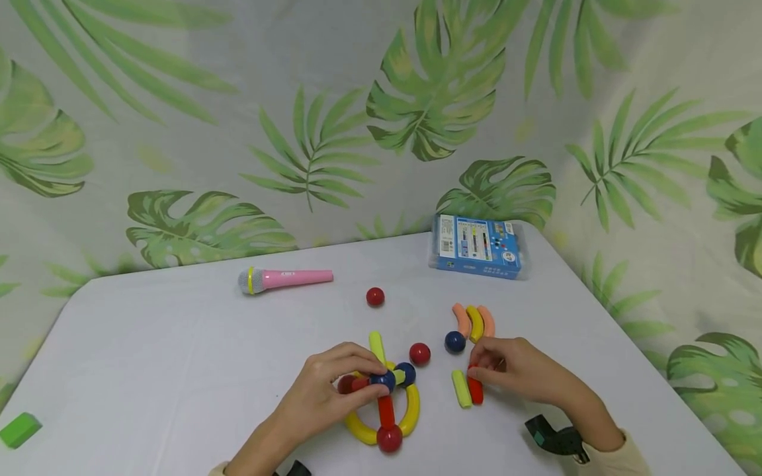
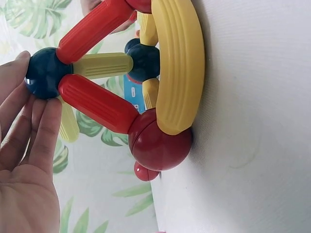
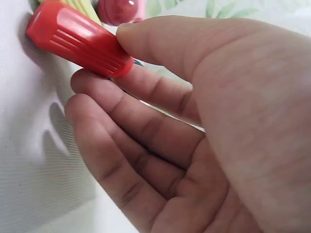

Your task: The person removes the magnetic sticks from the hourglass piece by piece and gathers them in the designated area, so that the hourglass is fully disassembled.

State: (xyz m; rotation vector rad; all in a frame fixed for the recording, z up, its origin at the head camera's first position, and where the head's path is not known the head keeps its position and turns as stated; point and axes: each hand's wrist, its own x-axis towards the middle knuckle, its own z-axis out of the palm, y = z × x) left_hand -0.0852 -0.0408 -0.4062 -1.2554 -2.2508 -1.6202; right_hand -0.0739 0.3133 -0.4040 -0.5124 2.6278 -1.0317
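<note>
Dark blue and glossy, a ball (image 1: 383,381) sits pinched between the thumb and fingers of my left hand (image 1: 332,382), low in the middle of the head view. It is the top joint of a built frame: in the left wrist view two red rods (image 2: 99,103) slope from it to red balls (image 2: 160,140) on a ring of curved yellow pieces (image 2: 181,68), and a yellow-green rod (image 2: 103,66) runs to another blue ball (image 2: 144,62). One more yellow-green bar (image 1: 376,345) sticks out from the top joint, toward the upper part of the head view. My right hand (image 1: 516,369), lower right of centre, pinches a short red stick (image 1: 475,391) near one end between thumb and forefinger; the right wrist view shows my other fingers bent loosely below it, holding nothing. I cannot tell whether the stick's far end touches the white table (image 1: 196,363). Just beside it lies a yellow-green stick (image 1: 461,389). Above my right hand in the head view are a loose blue ball (image 1: 455,342) and three small curved pieces (image 1: 476,323), two pinkish and one yellow. A loose red ball (image 1: 419,354) rests between my hands, and a second red one (image 1: 375,297) lies higher up, nearer the pink microphone (image 1: 297,278).
</note>
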